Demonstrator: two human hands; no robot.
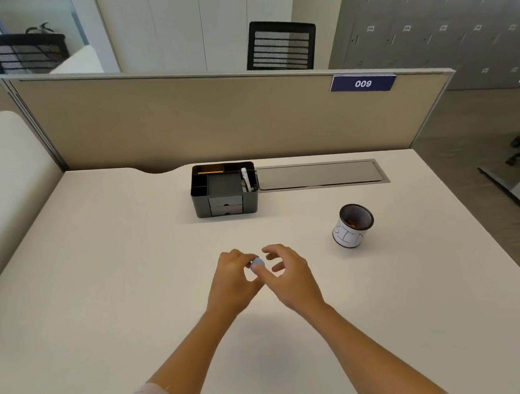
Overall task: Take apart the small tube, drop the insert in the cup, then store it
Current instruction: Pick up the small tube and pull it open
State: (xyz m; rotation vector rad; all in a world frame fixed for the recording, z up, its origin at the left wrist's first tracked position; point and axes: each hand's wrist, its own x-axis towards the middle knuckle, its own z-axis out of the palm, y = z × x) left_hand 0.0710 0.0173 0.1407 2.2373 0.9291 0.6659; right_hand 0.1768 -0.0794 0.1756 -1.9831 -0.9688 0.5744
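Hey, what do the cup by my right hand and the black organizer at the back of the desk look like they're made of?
The cup looks like dark metal mesh: its inner wall shows a fine perforated grid. A white paper-like label with handwritten marks wraps the outside. The black organizer looks like matte plastic, with smooth, even walls, rounded corners and little glare; coated metal can't be ruled out.

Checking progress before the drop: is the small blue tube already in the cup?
No, the small blue tube is pinched in the left hand above the desk, well left of the cup.

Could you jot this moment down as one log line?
left hand: holds small blue tube | right hand: open beside it | cup: right, apart | organizer: behind, untouched
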